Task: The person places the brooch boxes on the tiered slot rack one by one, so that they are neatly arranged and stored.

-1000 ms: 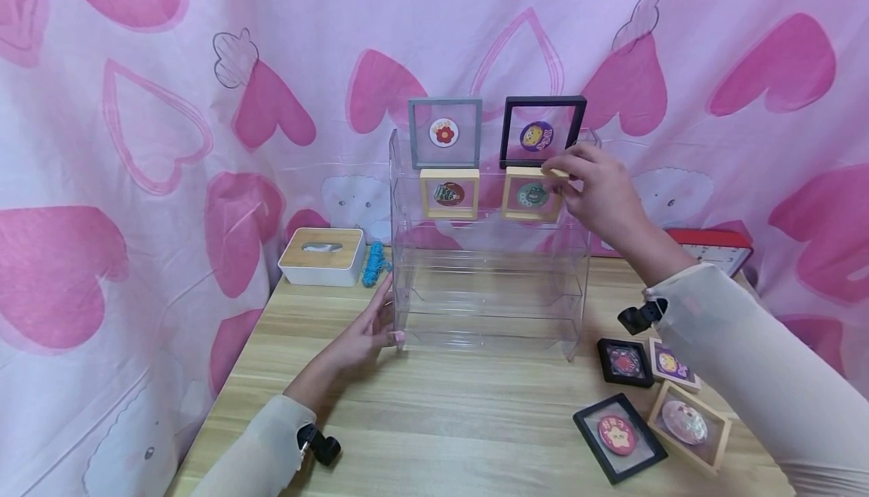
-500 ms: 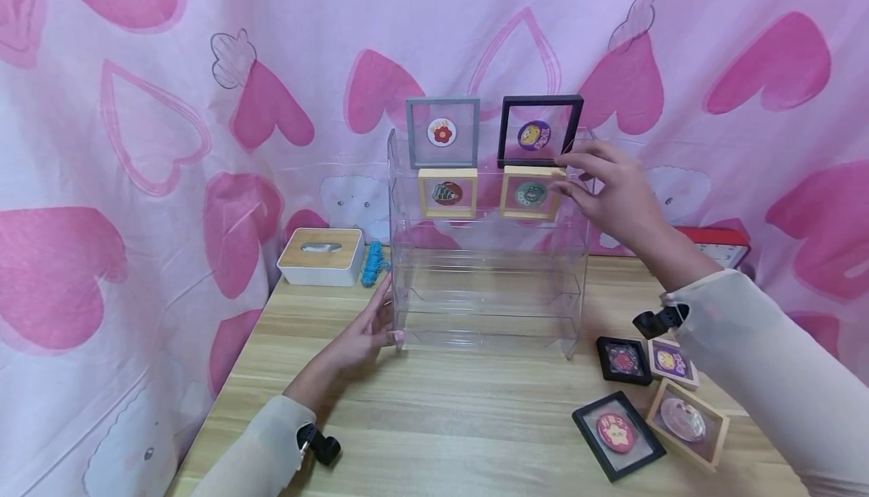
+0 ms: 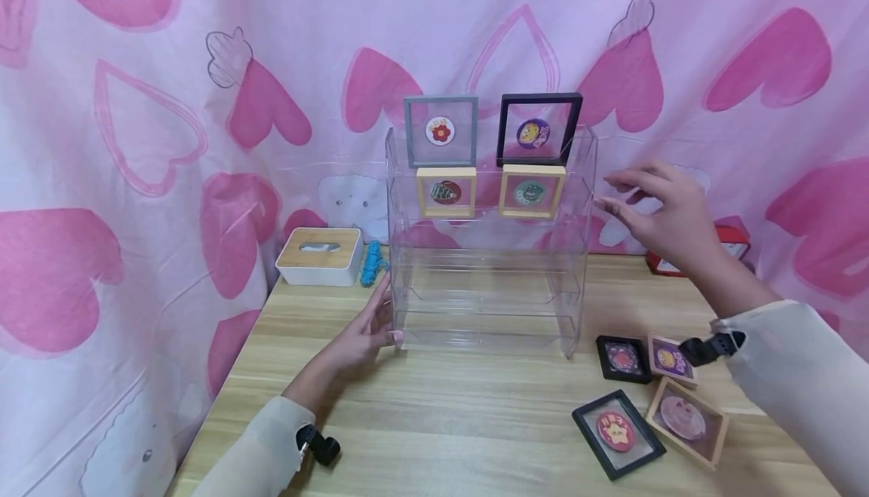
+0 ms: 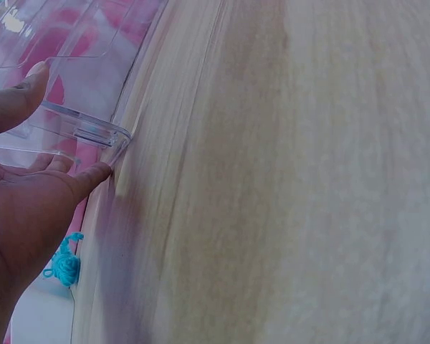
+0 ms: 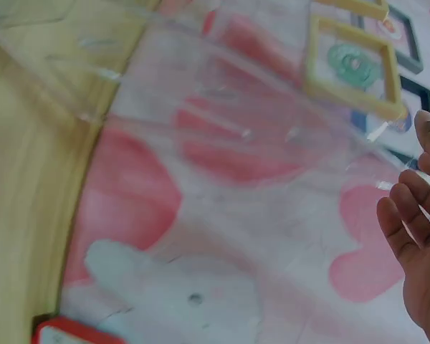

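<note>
A clear acrylic tiered display stand [image 3: 483, 323] stands upright on the table. My left hand [image 3: 356, 339] holds its lower left side panel, thumb at the front edge and fingers along the outside; the left wrist view shows the panel's edge between thumb [image 4: 21, 97] and fingers. My right hand [image 3: 668, 207] is in the air just right of the stand, fingers loosely bent, nothing in them. On the top tier are a grey frame [image 3: 442, 156] with a flower badge and a black frame [image 3: 536, 161]. Below them sit two light-wood frames, left [image 3: 446, 212] and right [image 3: 531, 213], each with a round badge.
Right of the stand, several badge frames lie on the table [image 3: 468, 421], among them a large black frame [image 3: 619, 434] and a wooden frame [image 3: 687, 423]. Behind left are a tissue box [image 3: 319, 256] and blue yarn [image 3: 372, 263]. A red-edged clock-like object [image 3: 733, 240] stands behind my right arm.
My right hand has let go of the lower right light-wood frame and drawn away to the right. The frame stays on the stand. My left hand has kept its place.
</note>
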`<state>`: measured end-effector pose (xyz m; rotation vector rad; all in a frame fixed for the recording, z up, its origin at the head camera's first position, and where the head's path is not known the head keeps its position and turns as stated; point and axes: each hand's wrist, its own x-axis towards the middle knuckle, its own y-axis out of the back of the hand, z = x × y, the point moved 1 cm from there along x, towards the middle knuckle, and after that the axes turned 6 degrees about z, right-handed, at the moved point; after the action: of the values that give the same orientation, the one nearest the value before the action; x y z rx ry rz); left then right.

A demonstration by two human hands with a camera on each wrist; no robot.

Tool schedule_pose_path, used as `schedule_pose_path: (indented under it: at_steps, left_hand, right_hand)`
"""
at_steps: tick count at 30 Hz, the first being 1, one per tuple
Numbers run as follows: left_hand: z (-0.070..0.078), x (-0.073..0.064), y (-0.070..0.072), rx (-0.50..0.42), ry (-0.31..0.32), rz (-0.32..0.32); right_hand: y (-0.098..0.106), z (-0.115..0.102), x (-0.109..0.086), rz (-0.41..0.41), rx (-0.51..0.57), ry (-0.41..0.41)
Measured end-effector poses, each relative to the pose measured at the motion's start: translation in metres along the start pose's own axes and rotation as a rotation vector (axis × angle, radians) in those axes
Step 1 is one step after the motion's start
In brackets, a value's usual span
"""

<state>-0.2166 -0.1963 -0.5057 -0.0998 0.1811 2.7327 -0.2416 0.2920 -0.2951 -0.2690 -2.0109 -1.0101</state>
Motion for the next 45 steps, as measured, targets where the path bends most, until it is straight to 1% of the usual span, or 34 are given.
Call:
schedule_pose_path:
  at_steps: [2,4,6,11,13,15,17,19,24,27,31,34,37,39,45]
  left_hand:
    - [0.0,0.0,0.0,0.005,0.001,0.002]
    - [0.0,0.0,0.0,0.007,0.001,0.002]
    - [0.001,-0.001,-0.001,0.007,0.002,0.004]
    - [0.001,-0.001,-0.001,0.005,0.003,0.01]
    - [0.0,0.0,-0.001,0.008,0.01,0.013]
    - [0.0,-0.001,-0.001,0.013,0.016,0.013]
    - [0.0,-0.001,0.0,0.012,0.022,0.014]
    - [0.0,-0.001,0.0,0.01,0.024,0.015]
    - [0.0,0.0,0.0,-0.004,0.024,0.017]
    - [0.0,-0.001,-0.001,-0.014,0.027,0.016]
    - [0.0,-0.001,-0.001,-0.018,0.029,0.017]
    - [0.0,-0.001,-0.002,-0.014,0.03,0.021]
    - [0.0,-0.001,-0.002,-0.009,0.028,0.021]
    - [0.0,-0.001,-0.001,-0.008,0.026,0.02]
    - [0.002,-0.002,-0.002,-0.007,0.037,0.023]
  right_hand:
    - [0.004,0.009,-0.01,-0.025,-0.008,-0.034]
    - [0.008,0.019,-0.02,-0.053,-0.008,-0.087]
    - [0.011,0.028,-0.031,-0.083,-0.043,-0.127]
    - [0.018,0.048,-0.059,-0.149,-0.125,-0.171]
    - [0.019,0.054,-0.07,-0.174,-0.136,-0.192]
    - [0.021,0.061,-0.082,-0.218,-0.146,-0.22]
    - [0.022,0.066,-0.093,-0.256,-0.147,-0.248]
    - [0.024,0.071,-0.103,-0.274,-0.155,-0.257]
    - [0.025,0.087,-0.132,-0.298,-0.142,-0.296]
    - [0.027,0.096,-0.15,-0.348,-0.129,-0.343]
    - [0.03,0.106,-0.172,-0.41,-0.14,-0.401]
    - [0.032,0.113,-0.189,-0.428,-0.142,-0.416]
    - [0.034,0.118,-0.206,-0.431,-0.149,-0.412]
    - [0.036,0.121,-0.215,-0.45,-0.16,-0.421]
    - [0.041,0.131,-0.234,-0.545,-0.184,-0.485]
